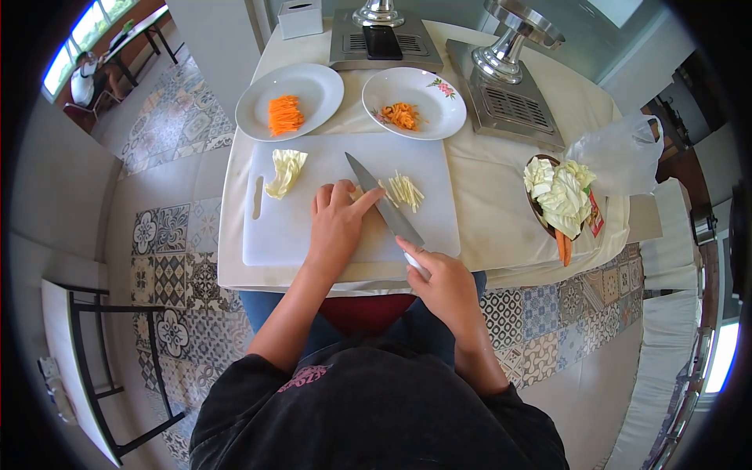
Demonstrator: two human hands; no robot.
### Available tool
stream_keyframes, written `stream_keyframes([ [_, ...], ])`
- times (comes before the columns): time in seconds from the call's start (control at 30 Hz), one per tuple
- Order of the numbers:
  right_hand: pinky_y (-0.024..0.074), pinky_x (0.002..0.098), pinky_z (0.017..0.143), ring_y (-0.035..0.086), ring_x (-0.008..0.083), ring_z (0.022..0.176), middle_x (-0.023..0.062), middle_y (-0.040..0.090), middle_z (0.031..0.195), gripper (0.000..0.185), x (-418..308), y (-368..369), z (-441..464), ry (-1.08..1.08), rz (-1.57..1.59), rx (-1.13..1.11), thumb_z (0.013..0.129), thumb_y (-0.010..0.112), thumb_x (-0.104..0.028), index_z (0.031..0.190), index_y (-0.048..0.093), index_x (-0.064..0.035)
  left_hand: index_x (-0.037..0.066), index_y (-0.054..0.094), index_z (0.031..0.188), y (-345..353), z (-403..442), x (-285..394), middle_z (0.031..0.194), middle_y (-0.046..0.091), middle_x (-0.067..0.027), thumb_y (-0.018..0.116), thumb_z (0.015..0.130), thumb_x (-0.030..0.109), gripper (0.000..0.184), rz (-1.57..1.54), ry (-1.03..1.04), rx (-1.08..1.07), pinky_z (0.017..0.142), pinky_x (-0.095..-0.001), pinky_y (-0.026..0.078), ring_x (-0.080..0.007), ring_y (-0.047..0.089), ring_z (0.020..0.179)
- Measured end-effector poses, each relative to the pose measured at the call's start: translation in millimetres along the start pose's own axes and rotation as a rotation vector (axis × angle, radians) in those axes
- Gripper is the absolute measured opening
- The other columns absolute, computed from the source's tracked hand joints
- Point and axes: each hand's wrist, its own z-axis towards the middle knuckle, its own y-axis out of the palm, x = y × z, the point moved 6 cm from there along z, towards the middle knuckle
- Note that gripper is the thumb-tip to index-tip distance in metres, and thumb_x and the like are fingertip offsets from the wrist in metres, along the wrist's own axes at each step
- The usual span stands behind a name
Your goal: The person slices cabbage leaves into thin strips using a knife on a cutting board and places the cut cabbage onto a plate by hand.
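Note:
On the white cutting board (298, 235), my right hand (440, 286) is wrapped round the white handle of a large knife (382, 196), its blade pointing up and to the left. My left hand (341, 215) presses down on a small pale piece of cabbage left of the blade, mostly hidden under the fingers. Thin pale cabbage strips (406, 192) lie just right of the blade. A larger cabbage leaf piece (285, 172) rests at the board's upper left.
Behind the board stand a plate (317, 86) of orange strips and a floral plate (380, 86) of orange shreds. Metal stands (513, 110), a tissue box (300, 19), a bowl of cabbage (565, 200) and a plastic bag (623, 157) surround them. A person (84, 82) sits far left.

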Motion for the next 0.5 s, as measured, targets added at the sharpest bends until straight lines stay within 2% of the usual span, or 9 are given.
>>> stream_keyframes([
  [0.17, 0.0521, 0.0408, 0.068, 0.064, 0.0292, 0.075, 0.0099, 0.064, 0.080, 0.047, 0.0, -0.6, 0.5, -0.019, -0.071, 0.002, 0.088, 0.066, -0.015, 0.133, 0.067, -0.0298, 0.035, 0.069, 0.124, 5.1, 1.6, 8.4, 0.115, 0.053, -0.0103, 0.060, 0.086, 0.010, 0.047, 0.156, 0.046, -0.058, 0.095, -0.0454, 0.044, -0.0313, 0.052, 0.107],
  [0.27, 0.0522, 0.0411, 0.068, 0.064, 0.0291, 0.076, 0.0096, 0.064, 0.080, 0.047, -0.7, -1.2, 1.1, -0.007, -0.074, -0.008, 0.088, 0.066, -0.015, 0.133, 0.067, -0.0299, 0.040, 0.067, 0.125, 9.1, 1.5, 11.1, 0.114, 0.052, -0.0131, 0.058, 0.086, 0.007, 0.051, 0.209, 0.086, -0.020, 0.092, -0.0453, 0.042, -0.0329, 0.051, 0.102],
  [0.5, 0.0522, 0.0419, 0.070, 0.064, 0.0296, 0.077, 0.0101, 0.065, 0.082, 0.048, 2.6, 0.7, 1.1, -0.008, -0.054, -0.018, 0.088, 0.066, -0.016, 0.134, 0.066, -0.0300, 0.045, 0.059, 0.132, 9.3, -1.5, 9.1, 0.115, 0.051, -0.0167, 0.057, 0.086, 0.006, 0.060, 0.181, 0.196, -0.023, 0.091, -0.0467, 0.044, -0.0344, 0.051, 0.101],
])
